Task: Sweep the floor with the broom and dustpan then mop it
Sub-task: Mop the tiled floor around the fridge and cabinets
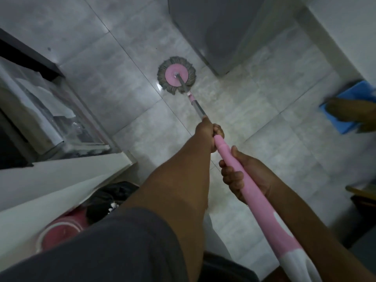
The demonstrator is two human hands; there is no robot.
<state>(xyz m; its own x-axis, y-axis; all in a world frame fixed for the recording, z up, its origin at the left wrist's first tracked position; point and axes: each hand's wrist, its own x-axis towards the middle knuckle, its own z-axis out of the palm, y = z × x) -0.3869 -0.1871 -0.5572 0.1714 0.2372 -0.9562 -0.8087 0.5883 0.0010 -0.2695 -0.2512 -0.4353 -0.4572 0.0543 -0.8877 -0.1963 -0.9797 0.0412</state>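
- Pink mop handle [262, 208], white at its near end, runs from the bottom right corner up towards the middle.
- Right hand [244, 176] grips the pink part, fingers curled round it.
- Left hand [208, 132], on an arm with a dark sleeve [101, 251], wraps round the handle further along, where pink meets the grey metal shaft.
- Mop head [176, 77], a pink disc ringed with grey strands, lies flat on the pale tiled floor [274, 110].
- Just right of the head stands the corner of a grey cabinet [213, 31].
- Left: a white counter [61, 180], with a black bag [109, 198] and a red round thing [61, 231] below its edge.
- Far right: a blurred blue thing [343, 119].
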